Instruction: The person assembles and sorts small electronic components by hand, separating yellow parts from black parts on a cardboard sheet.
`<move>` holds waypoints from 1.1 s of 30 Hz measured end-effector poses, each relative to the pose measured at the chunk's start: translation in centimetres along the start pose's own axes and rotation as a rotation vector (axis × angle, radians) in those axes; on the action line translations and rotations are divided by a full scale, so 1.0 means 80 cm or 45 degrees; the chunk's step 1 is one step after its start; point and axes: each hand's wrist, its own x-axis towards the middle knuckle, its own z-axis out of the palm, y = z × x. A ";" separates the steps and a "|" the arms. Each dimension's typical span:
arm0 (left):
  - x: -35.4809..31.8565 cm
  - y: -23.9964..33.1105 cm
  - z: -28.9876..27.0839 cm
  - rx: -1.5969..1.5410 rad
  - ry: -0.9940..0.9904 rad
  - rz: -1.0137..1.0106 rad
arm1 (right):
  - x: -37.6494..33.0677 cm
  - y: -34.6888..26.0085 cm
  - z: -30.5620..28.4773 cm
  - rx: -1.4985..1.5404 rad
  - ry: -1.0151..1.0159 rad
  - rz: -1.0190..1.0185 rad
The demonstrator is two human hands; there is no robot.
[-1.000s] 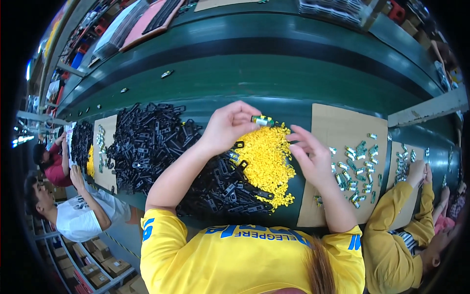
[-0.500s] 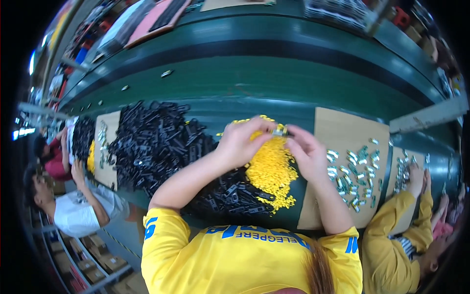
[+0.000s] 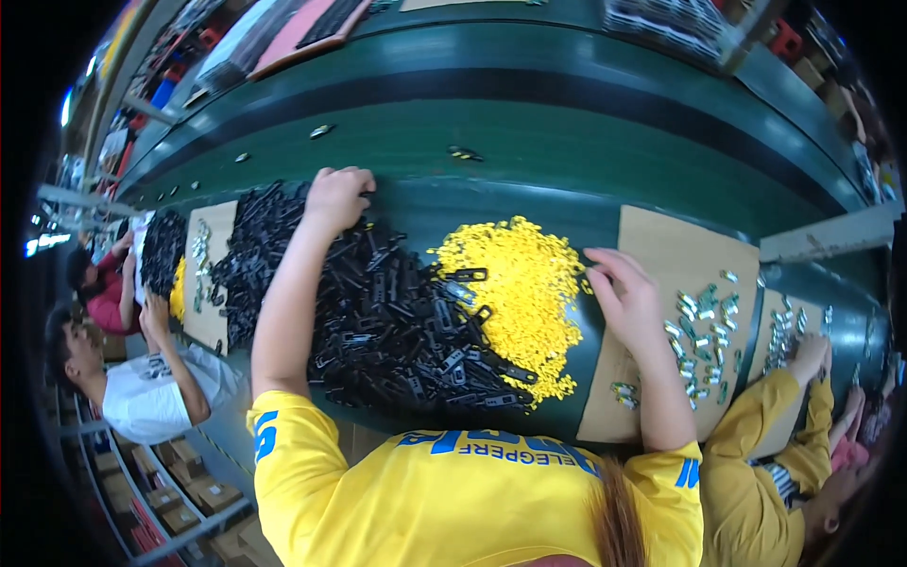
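Note:
My left hand [image 3: 337, 200] reaches to the far edge of a large heap of black plastic pieces [image 3: 378, 326]. Its fingers are bent and closed, with a dark end of one black piece showing at the fingertips. Between my arms lies a mound of small yellow pieces [image 3: 524, 293], with a few black pieces on its left side. My right hand [image 3: 625, 295] hovers at the mound's right edge, thumb and forefinger curled toward each other; a small dark thing shows at their tips, too small to name. Beyond the mound, a small black-and-yellow part [image 3: 465, 153] lies on the green belt.
To the right, a cardboard sheet [image 3: 605, 392] carries several small green-and-silver parts [image 3: 704, 321]. More small parts [image 3: 322, 131] lie along the green belt [image 3: 529, 142]. Co-workers sit at left, in a white shirt [image 3: 156, 402], and at right, in mustard sleeves [image 3: 756, 425].
My hands, together over the yellow mound before, have moved apart: the left to the black heap, the right slightly rightward. A black-and-yellow part now lies on the belt.

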 end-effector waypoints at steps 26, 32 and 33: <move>-0.045 0.261 -0.034 -1.951 -0.342 0.014 | -0.025 -0.028 -0.010 0.147 0.110 -0.123; -0.063 0.280 -0.054 -1.828 -0.344 0.104 | -0.023 -0.033 -0.010 0.168 0.175 -0.281; -0.065 0.283 -0.054 -1.887 -0.339 0.107 | -0.022 -0.031 -0.007 0.064 0.219 -0.351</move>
